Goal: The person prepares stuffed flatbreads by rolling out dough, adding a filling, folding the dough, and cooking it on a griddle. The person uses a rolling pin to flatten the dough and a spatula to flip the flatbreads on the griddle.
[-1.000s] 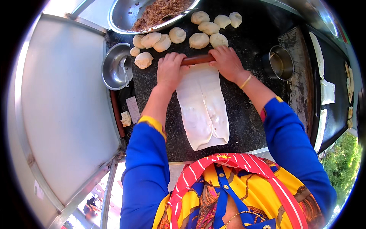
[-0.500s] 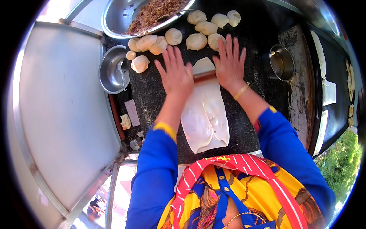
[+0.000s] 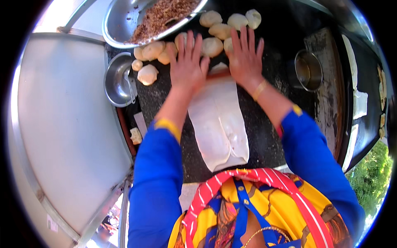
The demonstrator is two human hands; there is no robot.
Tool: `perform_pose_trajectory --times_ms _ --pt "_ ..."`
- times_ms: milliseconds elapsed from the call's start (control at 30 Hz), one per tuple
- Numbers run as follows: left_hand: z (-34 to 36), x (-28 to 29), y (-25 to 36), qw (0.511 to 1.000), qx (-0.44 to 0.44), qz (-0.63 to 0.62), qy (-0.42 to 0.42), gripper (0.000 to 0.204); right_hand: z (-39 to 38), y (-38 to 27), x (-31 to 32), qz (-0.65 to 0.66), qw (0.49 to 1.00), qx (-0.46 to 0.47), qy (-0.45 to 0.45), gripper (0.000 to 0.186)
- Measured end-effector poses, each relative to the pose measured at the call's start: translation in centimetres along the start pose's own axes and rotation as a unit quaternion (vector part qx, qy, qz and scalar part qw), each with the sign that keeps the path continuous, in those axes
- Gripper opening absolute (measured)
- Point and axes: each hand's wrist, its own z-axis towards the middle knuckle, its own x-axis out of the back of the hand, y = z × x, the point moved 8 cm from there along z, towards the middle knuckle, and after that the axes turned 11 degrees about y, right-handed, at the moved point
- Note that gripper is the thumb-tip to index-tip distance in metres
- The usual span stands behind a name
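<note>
A brown rolling pin [image 3: 219, 75] is set crosswise over the far part of a long white dough sheet [image 3: 221, 124], which is spread lengthwise on a black speckled countertop [image 3: 264, 142]. The pin's ends are covered by the left hand [image 3: 188, 68] and the right hand [image 3: 247, 62], both held palm down with fingers extended and spread; nothing is pinched. The way beyond the fingertips is crowded by pale dough balls [image 3: 212, 47], a few partly hidden by the fingers; whether any are touched cannot be told. Behind them, at far left, a large steel bowl [image 3: 118, 25] is partly filled with brown crumbly filling [image 3: 163, 18]. At the left edge, a white spoon [image 3: 130, 86] is held in a smaller steel bowl [image 3: 113, 93], with a pale bread piece [image 3: 135, 135] placed nearer. On the right, a round metal pot [image 3: 308, 70] is seen beside a worn board [image 3: 329, 103]; farther right, flat dough pieces [image 3: 360, 104] are laid on a dark griddle [image 3: 372, 113].
</note>
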Motion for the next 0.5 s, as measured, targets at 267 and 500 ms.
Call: perform_pose_trajectory --times_ms 267,500 --pt "-2.5 2.3 -2.8 0.994 0.056 -0.066 0.067 0.074 -5.8 -1.2 1.8 0.062 0.987 0.120 -0.091 0.055" --pt "-5.2 3.2 -7.7 0.919 0.300 -0.256 0.015 0.020 -3.7 -0.2 3.7 0.136 0.976 0.167 -0.039 0.032"
